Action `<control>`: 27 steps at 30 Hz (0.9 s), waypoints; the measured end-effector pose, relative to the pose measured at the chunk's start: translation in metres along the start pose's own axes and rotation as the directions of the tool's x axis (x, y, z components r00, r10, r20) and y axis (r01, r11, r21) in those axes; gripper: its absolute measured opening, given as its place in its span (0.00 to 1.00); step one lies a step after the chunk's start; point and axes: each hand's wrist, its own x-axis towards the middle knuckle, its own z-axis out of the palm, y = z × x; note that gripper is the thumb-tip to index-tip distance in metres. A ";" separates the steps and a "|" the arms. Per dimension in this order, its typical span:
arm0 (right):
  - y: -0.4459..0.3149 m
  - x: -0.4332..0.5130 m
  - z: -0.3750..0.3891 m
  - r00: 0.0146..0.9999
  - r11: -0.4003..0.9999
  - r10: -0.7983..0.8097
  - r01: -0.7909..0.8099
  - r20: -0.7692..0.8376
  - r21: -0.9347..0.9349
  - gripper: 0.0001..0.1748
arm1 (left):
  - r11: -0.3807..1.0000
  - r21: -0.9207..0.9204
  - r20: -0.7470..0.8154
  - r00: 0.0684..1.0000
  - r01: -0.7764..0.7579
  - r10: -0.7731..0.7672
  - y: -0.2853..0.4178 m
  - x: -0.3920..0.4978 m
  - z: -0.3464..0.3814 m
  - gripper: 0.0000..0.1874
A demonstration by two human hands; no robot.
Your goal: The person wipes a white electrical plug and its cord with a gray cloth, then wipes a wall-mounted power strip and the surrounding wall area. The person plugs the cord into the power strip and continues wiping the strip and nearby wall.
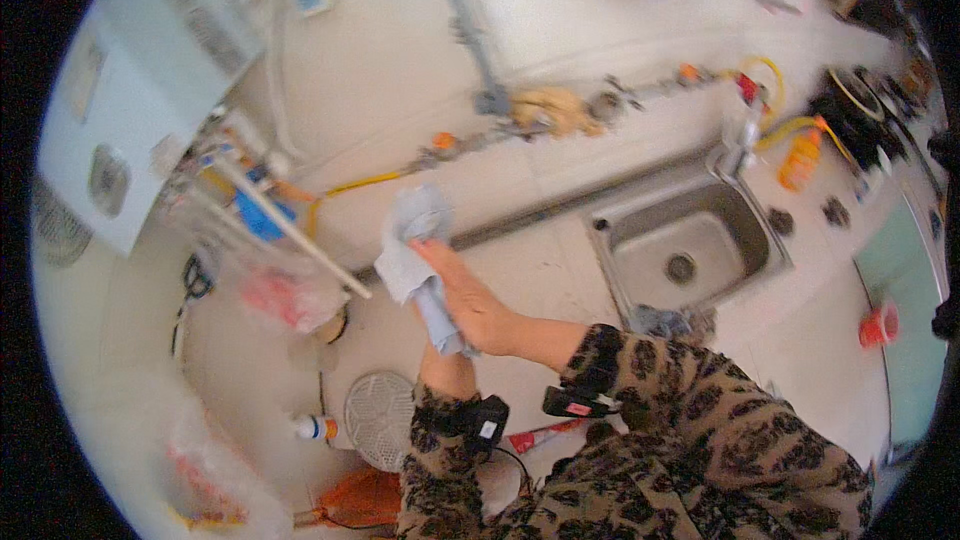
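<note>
Both my hands meet around a crumpled pale blue-grey cloth, left of the steel sink, over the light countertop. My right hand presses on the cloth from the right, fingers pointing up and left. Most of my left hand lies behind the cloth and my right hand, with its wrist and part of its palm side showing below. The cloth's upper end bunches above my fingers and a fold hangs down between the hands. Motion blur softens the finger details.
A steel sink with a faucet is at the right, beside an orange bottle and a red cup. Yellow hose and pipes run along the wall. A plastic bag, a pale stick and a round perforated lid lie left and below.
</note>
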 end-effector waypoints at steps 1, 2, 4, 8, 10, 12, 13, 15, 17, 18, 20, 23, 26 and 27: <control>-0.001 -0.010 0.001 0.999 0.997 0.053 -0.052 -0.015 0.064 0.28 | 1.000 0.006 0.005 1.000 0.026 -0.026 -0.006 -0.007 0.001 0.19; 0.001 -0.017 0.001 0.992 0.980 0.124 -0.121 -0.012 0.159 0.28 | 0.999 0.015 0.014 0.999 0.045 -0.045 -0.012 -0.015 0.000 0.20; 0.004 -0.027 -0.001 0.977 0.952 0.214 -0.205 -0.018 0.227 0.29 | 0.996 0.057 0.034 0.997 0.069 -0.071 -0.022 -0.036 -0.001 0.21; 0.014 -0.040 0.006 0.963 0.965 0.260 -0.258 -0.070 0.040 0.31 | 0.904 0.426 0.158 0.987 -0.042 -0.029 -0.017 -0.082 -0.001 0.23; 0.017 -0.058 0.005 0.999 0.989 -0.027 0.021 -0.041 -0.147 0.33 | 0.855 0.514 0.192 0.981 -0.073 -0.032 -0.002 -0.101 0.008 0.24; 0.018 -0.082 0.002 0.995 0.915 -0.085 0.098 0.050 -0.392 0.33 | 0.979 0.061 -0.053 0.980 0.195 -0.192 0.012 -0.117 0.020 0.24; 0.016 -0.095 0.001 0.988 0.841 -0.114 0.151 0.103 -0.520 0.33 | 0.937 -0.228 -0.077 0.954 0.265 -0.289 0.016 -0.124 0.024 0.24; 0.014 -0.115 -0.006 0.982 0.857 -0.043 0.131 0.184 -0.499 0.33 | 0.930 -0.081 -0.245 0.897 0.359 -0.367 0.014 -0.127 0.026 0.22; 0.008 -0.142 -0.017 0.933 0.869 0.039 0.145 0.358 -0.473 0.32 | 0.887 -0.008 -0.331 0.836 0.461 -0.438 0.010 -0.134 0.013 0.20; 0.004 -0.156 -0.024 0.933 0.924 0.036 0.105 0.358 -0.367 0.27 | 0.855 0.008 -0.366 0.797 0.518 -0.480 0.001 -0.137 0.004 0.18; 0.008 -0.176 -0.047 0.835 0.941 0.122 0.074 0.536 -0.329 0.27 | 0.804 0.060 -0.478 0.724 0.592 -0.497 -0.022 -0.154 -0.014 0.16; 0.016 -0.207 -0.096 0.704 0.993 0.100 -0.026 0.703 -0.115 0.27 | 0.755 0.151 -0.646 0.642 0.638 -0.413 -0.053 -0.172 -0.028 0.15; 0.020 -0.244 -0.175 0.508 0.898 0.365 -0.414 0.780 -0.150 0.24 | 0.804 0.189 -0.576 0.727 0.563 -0.373 -0.071 -0.167 -0.028 0.16; 0.022 -0.255 -0.206 0.605 0.876 0.463 -0.422 0.648 -0.232 0.23 | 0.776 0.198 -0.650 0.673 0.599 -0.353 -0.077 -0.165 -0.026 0.16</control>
